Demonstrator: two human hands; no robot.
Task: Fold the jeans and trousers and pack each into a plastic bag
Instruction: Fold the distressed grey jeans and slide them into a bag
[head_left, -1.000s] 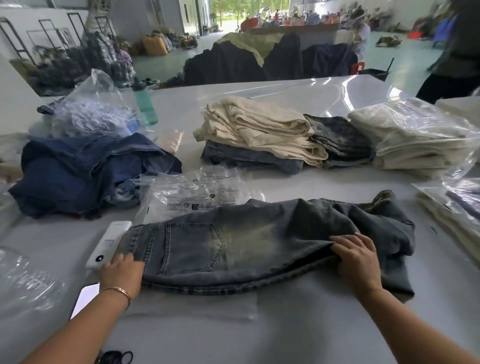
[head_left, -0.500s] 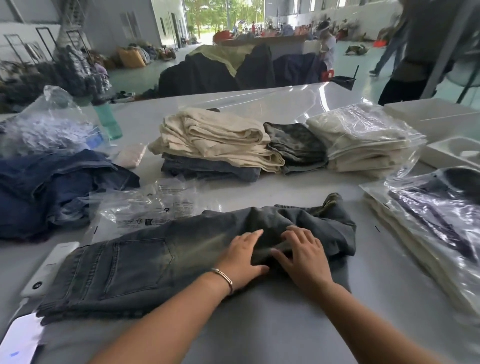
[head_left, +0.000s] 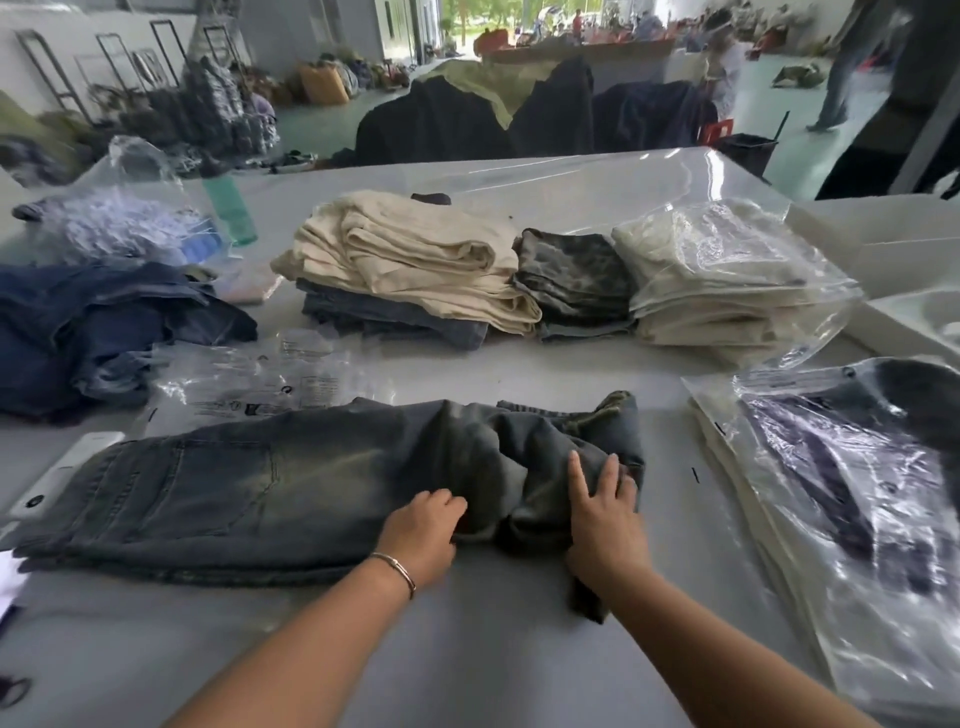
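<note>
Grey-blue faded jeans (head_left: 260, 488) lie lengthwise on the white table (head_left: 467, 665) in front of me, waistband to the left and legs bunched up at the right. My left hand (head_left: 421, 535) has its fingers curled into a fold of the legs near the middle. Just to its right, my right hand (head_left: 602, 519) presses flat on the bunched leg ends with fingers spread. Empty clear plastic bags (head_left: 249, 384) lie just behind the jeans.
Folded cream and denim trousers (head_left: 415, 260) are stacked mid-table beside bagged cream trousers (head_left: 717, 280). More bagged garments (head_left: 841, 467) lie at the right. Loose blue jeans (head_left: 93, 332) are piled at the left. A white device (head_left: 62, 473) touches the waistband, and a green bottle (head_left: 228, 208) stands behind.
My left hand left the waistband and came to the middle of the jeans. The right hand slid further right over the leg ends. The legs are more bunched.
</note>
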